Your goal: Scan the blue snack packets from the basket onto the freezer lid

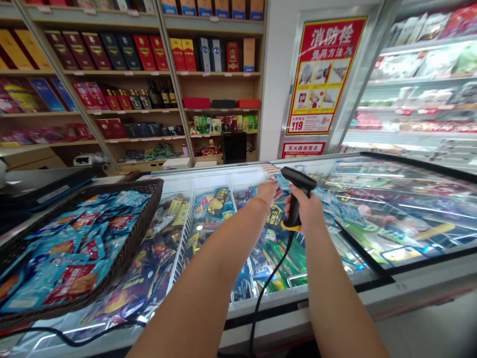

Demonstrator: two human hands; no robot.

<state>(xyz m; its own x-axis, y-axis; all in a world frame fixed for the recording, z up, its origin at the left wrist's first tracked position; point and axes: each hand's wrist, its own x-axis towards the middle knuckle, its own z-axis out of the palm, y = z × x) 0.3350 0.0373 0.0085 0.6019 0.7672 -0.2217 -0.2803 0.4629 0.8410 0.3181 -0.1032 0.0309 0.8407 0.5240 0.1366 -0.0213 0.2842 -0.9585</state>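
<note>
My right hand (pixel 309 206) is wrapped round the handle of a black barcode scanner (pixel 298 180) with a yellow-edged base. Its black cable (pixel 271 278) hangs down toward me. Just left of the scanner, my left hand (pixel 269 191) reaches over the glass top of a chest freezer. Its fingers are curled at the edge of a light blue snack packet (pixel 282 182), partly hidden by the hand and scanner. More blue packets (pixel 352 214) lie on the glass to the right. A red-and-white striped item (pixel 269 169) lies beyond my left hand.
A dark wicker basket (pixel 154 199) of blue snack packets stands at the left, beside a black flat device (pixel 44 186). Beneath the glass, white wire dividers (pixel 182 243) separate frozen packs. Boxed goods fill shelves (pixel 218 74) behind; a refrigerated display (pixel 425 79) stands right.
</note>
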